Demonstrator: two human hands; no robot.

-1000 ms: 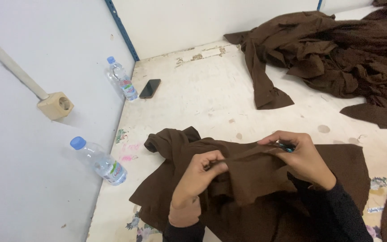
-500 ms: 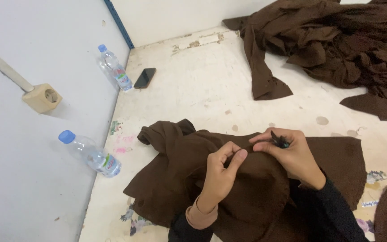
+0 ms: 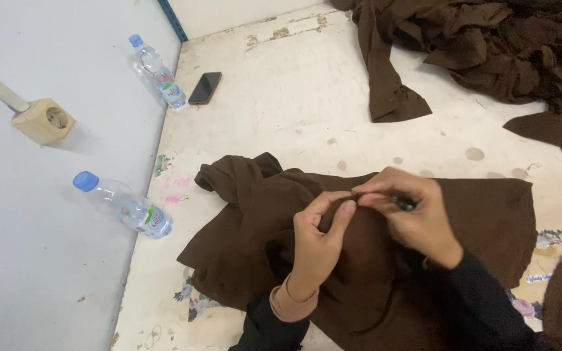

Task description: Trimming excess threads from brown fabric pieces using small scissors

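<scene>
— Lying where? Running which way?
— Crumpled dark brown cloth garment [image 3: 385, 260] spreading on the stained white tabletop [image 3: 294, 91], long axis left to right.
— Hands?
— Left hand [image 3: 317, 244] pinching a fold; right hand [image 3: 414, 218] gripping cloth and a small dark tool [image 3: 403, 203].

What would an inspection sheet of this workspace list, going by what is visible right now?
Surface: worn whitish table, stained and paint-marked.
Job's things: brown cloth bunched at the near edge; small dark tool, kind unclear.
Clutter: brown fabric pile far right; black phone; two water bottles lying off the table's left edge.
Hands: left hand pinches a fold of cloth; right hand holds the tool against it.
Cables: nothing seen.
Surroundings: beige socket box on a pale grey surface; blue strip.
</scene>
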